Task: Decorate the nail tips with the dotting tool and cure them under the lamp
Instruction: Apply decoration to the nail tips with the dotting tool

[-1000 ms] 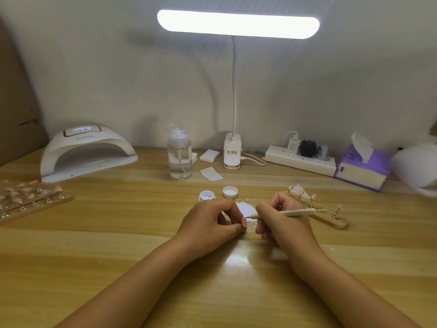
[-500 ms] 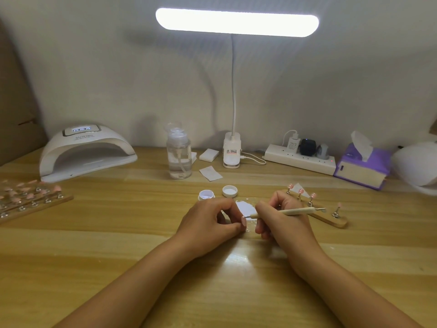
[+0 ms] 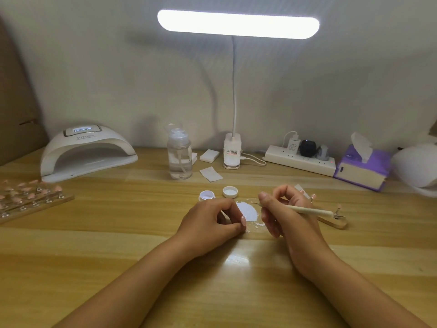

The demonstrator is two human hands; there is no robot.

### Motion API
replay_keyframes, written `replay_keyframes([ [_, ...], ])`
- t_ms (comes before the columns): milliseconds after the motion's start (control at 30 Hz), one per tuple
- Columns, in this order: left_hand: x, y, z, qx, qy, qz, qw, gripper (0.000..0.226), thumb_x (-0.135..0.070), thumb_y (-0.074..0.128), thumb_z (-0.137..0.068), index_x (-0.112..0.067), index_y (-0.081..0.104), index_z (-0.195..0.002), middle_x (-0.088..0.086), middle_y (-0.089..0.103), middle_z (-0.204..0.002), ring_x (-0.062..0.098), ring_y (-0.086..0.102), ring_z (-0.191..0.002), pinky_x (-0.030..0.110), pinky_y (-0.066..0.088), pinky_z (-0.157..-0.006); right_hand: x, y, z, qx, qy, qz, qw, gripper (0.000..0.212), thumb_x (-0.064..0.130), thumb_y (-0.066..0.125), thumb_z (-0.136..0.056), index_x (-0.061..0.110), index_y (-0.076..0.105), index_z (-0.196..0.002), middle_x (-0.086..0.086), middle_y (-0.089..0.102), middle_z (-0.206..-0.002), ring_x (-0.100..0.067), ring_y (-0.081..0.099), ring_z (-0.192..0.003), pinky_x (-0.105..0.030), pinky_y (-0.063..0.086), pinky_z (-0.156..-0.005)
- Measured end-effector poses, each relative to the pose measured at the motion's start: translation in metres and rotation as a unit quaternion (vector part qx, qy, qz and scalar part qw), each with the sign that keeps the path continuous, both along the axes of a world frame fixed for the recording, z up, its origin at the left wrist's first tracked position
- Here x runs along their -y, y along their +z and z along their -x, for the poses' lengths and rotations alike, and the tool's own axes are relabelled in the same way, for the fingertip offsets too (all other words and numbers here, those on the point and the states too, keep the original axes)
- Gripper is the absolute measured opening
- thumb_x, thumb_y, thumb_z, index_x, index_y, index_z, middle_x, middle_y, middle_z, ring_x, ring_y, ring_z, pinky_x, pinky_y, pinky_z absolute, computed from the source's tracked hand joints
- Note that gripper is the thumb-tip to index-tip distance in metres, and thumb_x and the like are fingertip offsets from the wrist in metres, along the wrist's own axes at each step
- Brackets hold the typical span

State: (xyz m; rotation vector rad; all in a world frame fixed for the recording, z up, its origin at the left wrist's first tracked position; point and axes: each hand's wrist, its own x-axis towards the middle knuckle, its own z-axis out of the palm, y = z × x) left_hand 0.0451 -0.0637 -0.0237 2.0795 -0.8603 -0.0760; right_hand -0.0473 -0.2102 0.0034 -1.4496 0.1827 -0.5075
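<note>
Dotting tool (image 3: 307, 210), gripped by right hand (image 3: 287, 216), is lifting off white gel (image 3: 247, 210) beside left hand (image 3: 208, 221) (curled, hold unclear); likely loaded now

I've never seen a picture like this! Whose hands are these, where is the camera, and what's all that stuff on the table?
The camera sits on the person's head, looking down, so you see their own two hands. The right hand pinches a thin wooden dotting tool, its tip by a white blob on the table. The left hand is curled beside it; I can't tell if it holds anything. Behind are a small open pot and its lid. Far left stand a wooden rack of pink nail tips and the white curing lamp. A bright desk lamp shines above.
</note>
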Motion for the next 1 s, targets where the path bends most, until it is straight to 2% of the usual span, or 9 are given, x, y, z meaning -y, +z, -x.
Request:
replay_keyframes([
  [67, 0.0, 0.001, 0.001, 0.0, 0.001, -0.003, 1.0, 0.012, -0.034, 0.076, -0.079, -0.036, 0.066, -0.074, -0.024, 0.067, -0.074, -0.002, 0.058, -0.063, 0.038, 0.052, -0.076, 0.001, -0.005, -0.002, -0.027, -0.02, 0.019, 0.999, 0.029, 0.003, 0.063, -0.086, 0.014, 0.044, -0.068, -0.004, 0.053, -0.047, -0.009, 0.041, -0.038, -0.018, 0.03, -0.036],
  [167, 0.0, 0.001, 0.001, 0.002, 0.005, -0.003, 1.0, 0.014, -0.034, 0.076, -0.079, -0.036, 0.065, -0.072, -0.025, 0.064, -0.068, -0.002, 0.056, -0.061, 0.036, 0.051, -0.073, 0.001, -0.009, -0.004, -0.056, -0.031, 0.048, 0.997, 0.029, 0.003, 0.06, -0.081, 0.015, 0.042, -0.061, -0.01, 0.056, -0.046, -0.012, 0.043, -0.038, -0.018, 0.033, -0.037],
  [400, -0.001, 0.0, 0.002, 0.0, 0.003, 0.001, 1.0, 0.013, -0.033, 0.077, -0.078, -0.035, 0.066, -0.072, -0.022, 0.065, -0.071, -0.001, 0.056, -0.06, 0.035, 0.051, -0.071, -0.001, -0.011, -0.005, -0.075, -0.005, 0.081, 0.994, 0.022, 0.003, 0.061, -0.079, 0.011, 0.046, -0.067, -0.015, 0.064, -0.053, -0.012, 0.053, -0.04, -0.02, 0.042, -0.041],
  [633, -0.001, -0.001, 0.001, 0.006, -0.002, 0.002, 1.0, 0.012, -0.032, 0.076, -0.078, -0.035, 0.066, -0.074, -0.028, 0.064, -0.07, -0.001, 0.057, -0.06, 0.032, 0.049, -0.069, 0.0, -0.012, -0.006, -0.079, -0.005, 0.089, 0.993, 0.022, 0.002, 0.061, -0.08, 0.011, 0.045, -0.067, -0.015, 0.065, -0.054, -0.012, 0.053, -0.04, -0.019, 0.042, -0.041],
  [833, -0.001, -0.001, 0.001, 0.012, -0.003, 0.0, 1.0, 0.018, -0.031, 0.076, -0.078, -0.043, 0.064, -0.072, -0.03, 0.062, -0.066, -0.004, 0.055, -0.058, 0.026, 0.041, -0.062, 0.0, -0.013, -0.007, -0.075, -0.002, 0.098, 0.992, 0.023, 0.001, 0.06, -0.081, 0.01, 0.045, -0.067, -0.015, 0.065, -0.054, -0.013, 0.053, -0.04, -0.018, 0.041, -0.04],
  [1000, -0.001, 0.0, 0.002, 0.005, -0.003, -0.001, 1.0, 0.018, -0.03, 0.076, -0.078, -0.044, 0.064, -0.077, -0.028, 0.066, -0.075, -0.001, 0.058, -0.063, 0.033, 0.051, -0.071, 0.0, -0.013, -0.008, -0.076, -0.005, 0.098, 0.992, 0.023, 0.0, 0.061, -0.081, 0.01, 0.045, -0.067, -0.015, 0.065, -0.053, -0.012, 0.053, -0.039, -0.016, 0.04, -0.04],
])
